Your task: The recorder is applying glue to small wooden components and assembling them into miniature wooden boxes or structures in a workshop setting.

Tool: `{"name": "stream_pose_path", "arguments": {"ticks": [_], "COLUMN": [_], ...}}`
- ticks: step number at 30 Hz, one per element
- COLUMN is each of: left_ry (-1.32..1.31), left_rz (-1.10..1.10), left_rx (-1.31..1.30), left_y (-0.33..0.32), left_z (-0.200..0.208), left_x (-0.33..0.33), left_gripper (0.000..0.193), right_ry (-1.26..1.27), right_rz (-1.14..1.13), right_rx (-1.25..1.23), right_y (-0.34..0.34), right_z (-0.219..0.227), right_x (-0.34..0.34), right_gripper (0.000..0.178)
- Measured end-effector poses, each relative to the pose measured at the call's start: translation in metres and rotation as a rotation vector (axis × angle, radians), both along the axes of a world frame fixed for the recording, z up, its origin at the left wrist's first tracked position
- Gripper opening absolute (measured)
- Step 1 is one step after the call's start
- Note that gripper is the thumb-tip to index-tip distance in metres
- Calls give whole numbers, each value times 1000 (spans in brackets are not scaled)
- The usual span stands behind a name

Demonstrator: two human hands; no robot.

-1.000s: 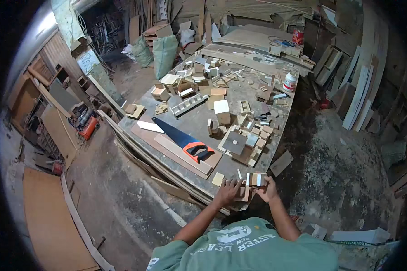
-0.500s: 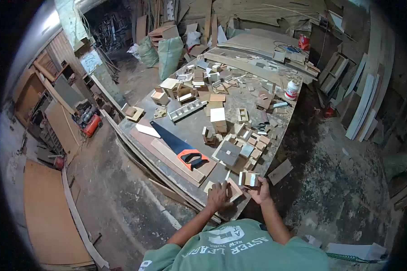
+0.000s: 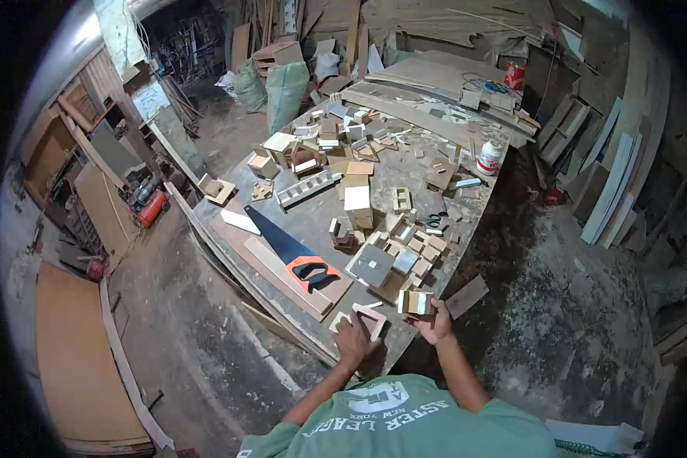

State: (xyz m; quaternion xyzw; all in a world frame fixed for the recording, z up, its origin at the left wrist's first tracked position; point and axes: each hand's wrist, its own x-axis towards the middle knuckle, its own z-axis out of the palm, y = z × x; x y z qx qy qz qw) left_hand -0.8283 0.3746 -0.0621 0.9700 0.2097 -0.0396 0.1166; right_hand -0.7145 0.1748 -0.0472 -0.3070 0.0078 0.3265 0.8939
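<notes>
My right hand [image 3: 437, 326], at the table's near corner, is closed round a small open wooden box [image 3: 415, 303] with pale edges and a brown inside. Left of it, my left hand [image 3: 354, 343] reaches over the tabletop with its fingers on a small three-sided wooden frame [image 3: 372, 320]. Its thumb and fingertips are partly hidden. A flat pale wood piece [image 3: 339, 322] lies by those fingers. Beyond my hands are a handsaw [image 3: 298, 256] with an orange and black handle, lying across long boards [image 3: 282, 275], and a grey square panel [image 3: 370, 265].
Several small wooden boxes [image 3: 416, 248] and blocks crowd the worktable [image 3: 305, 217]. Scissors [image 3: 433, 221] and a white glue bottle [image 3: 491, 156] are near its right side. Green sacks [image 3: 287, 95] stand behind it. A red compressor [image 3: 153, 208] sits on the floor at left; planks [image 3: 614, 187] lean at right.
The view has shifted slightly. My left hand and the wooden frame have moved a little left, and the frame now shows more of its sides. My right hand still holds the box, now tilted differently.
</notes>
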Motion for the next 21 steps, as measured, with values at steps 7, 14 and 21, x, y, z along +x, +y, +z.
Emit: {"name": "stream_pose_path", "arguments": {"ticks": [7,14,21], "left_ry": [-87,-88,-44], "left_rz": [24,-33,-133], "left_rx": [20,-38,-68], "left_y": [14,21,37], "left_z": [-7,-5,-3], "left_x": [2,6,3], "left_gripper": [106,108,113], "right_ry": [-26,38,44], "right_rz": [19,-25,-32], "right_rx": [44,21,73], "right_y": [-10,-4,15], "right_z": [-2,-7,1], "right_x": [5,-6,-13], "right_gripper": [58,62,61]}}
